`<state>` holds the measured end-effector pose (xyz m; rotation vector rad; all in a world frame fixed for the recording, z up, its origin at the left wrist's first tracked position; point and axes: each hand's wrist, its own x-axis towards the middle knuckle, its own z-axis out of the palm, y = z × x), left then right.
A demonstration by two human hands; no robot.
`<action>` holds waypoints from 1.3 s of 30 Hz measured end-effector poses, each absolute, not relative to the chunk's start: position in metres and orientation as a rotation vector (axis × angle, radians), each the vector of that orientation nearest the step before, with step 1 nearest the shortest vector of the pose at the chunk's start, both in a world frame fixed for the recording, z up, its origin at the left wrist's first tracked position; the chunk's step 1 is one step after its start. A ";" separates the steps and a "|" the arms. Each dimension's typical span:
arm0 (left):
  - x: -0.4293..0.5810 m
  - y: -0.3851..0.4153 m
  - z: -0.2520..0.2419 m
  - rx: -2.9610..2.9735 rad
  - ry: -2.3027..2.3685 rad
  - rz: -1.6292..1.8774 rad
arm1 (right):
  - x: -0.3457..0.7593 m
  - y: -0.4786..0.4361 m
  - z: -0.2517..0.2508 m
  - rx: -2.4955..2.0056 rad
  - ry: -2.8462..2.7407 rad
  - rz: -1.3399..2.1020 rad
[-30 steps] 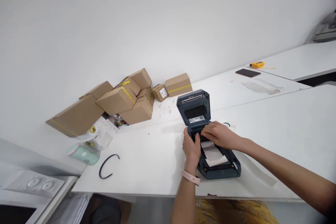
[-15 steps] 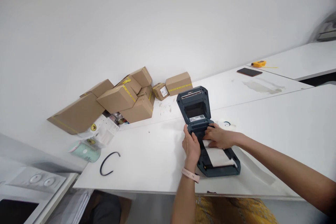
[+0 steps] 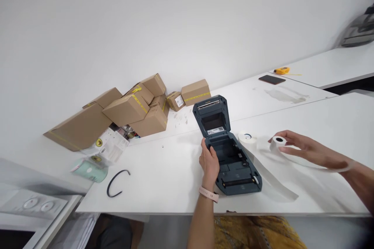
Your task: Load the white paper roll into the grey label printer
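Observation:
A dark blue-grey label printer (image 3: 238, 179) lies on the white table with its lid (image 3: 214, 118) raised. My left hand (image 3: 209, 163) is closed on the printer's left side. Off to the printer's right, my right hand (image 3: 306, 149) grips a small white paper roll (image 3: 277, 143) between thumb and fingers. A loose strip of paper trails from that roll back under the right wrist. No paper lies in the printer's inner bay. Between printer and right hand, a second white roll (image 3: 244, 137) rests on the table, and a long paper strip (image 3: 274, 179) stretches from it toward the front edge.
Cardboard boxes (image 3: 125, 111) are piled against the wall at left. A green canister (image 3: 91, 170) and a black curved band (image 3: 112, 183) sit at the table's left end. Farther right are a black phone (image 3: 271, 79) and a yellow tape measure (image 3: 282, 71).
My right hand has lifted the paper roll out of the printer and carried it to the right. The left hand keeps its hold on the printer's side. The view has shifted slightly.

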<state>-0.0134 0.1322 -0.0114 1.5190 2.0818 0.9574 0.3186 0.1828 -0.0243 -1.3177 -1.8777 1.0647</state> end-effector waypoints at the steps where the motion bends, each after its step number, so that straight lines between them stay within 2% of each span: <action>1: -0.013 0.132 -0.012 1.517 2.082 0.965 | 0.320 0.181 -0.035 -1.315 -1.904 1.068; 6: -0.014 0.131 -0.013 1.523 2.069 0.981 | 0.306 0.176 -0.073 -1.279 -1.924 1.126; 11: -0.014 0.129 -0.011 1.509 2.066 0.982 | 0.310 0.180 -0.079 -1.256 -1.924 1.251; 14: -0.013 0.129 -0.011 1.505 2.069 0.976 | 0.320 0.191 -0.065 -1.265 -1.859 1.370; 20: -0.013 0.130 -0.011 1.519 2.063 0.969 | 0.292 0.234 -0.031 -1.232 -2.092 1.134; 25: -0.012 0.130 -0.011 1.502 2.086 0.980 | 0.257 0.259 -0.021 -1.067 -2.290 1.215; 31: -0.012 0.131 -0.011 1.494 2.097 1.005 | 0.259 0.250 -0.009 -1.068 -2.225 1.215; 36: -0.014 0.132 -0.013 1.499 2.069 1.034 | 0.260 0.237 0.038 -0.949 -1.964 1.382; 39: -0.018 0.132 -0.014 1.517 2.037 1.060 | 0.233 0.229 0.066 -0.760 -2.158 1.450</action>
